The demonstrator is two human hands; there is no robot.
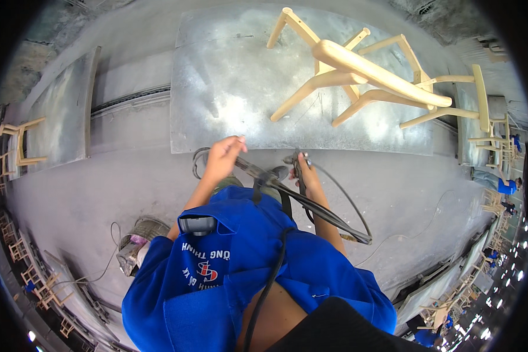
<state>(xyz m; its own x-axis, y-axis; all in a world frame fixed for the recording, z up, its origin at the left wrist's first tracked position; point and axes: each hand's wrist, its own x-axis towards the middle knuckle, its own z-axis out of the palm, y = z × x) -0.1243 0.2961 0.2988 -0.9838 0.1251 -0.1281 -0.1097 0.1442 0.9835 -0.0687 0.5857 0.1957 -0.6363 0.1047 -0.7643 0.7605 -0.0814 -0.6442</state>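
My right hand [311,176] is wrapped round a dark gun-shaped tool [299,167], just off the near edge of the metal-topped table [217,105]. A thin dark hose [349,199] curves away on its right. At the table's front edge my left hand [222,159] is closed, fingertips pinched together; what lies between them, if anything, is too small to make out. Dark straps or hoses [311,205] run across my front, beginning by the left hand. On the table a pale wooden chair frame [381,76] lies tipped over, legs pointing left and up.
Left of me a wire basket [152,229] holds bags and a can. Another metal table [64,111] with a wooden frame [22,141] stands far left. Cables [94,276] trail on the floor. At the right, a person in blue [506,186] is near more chair frames.
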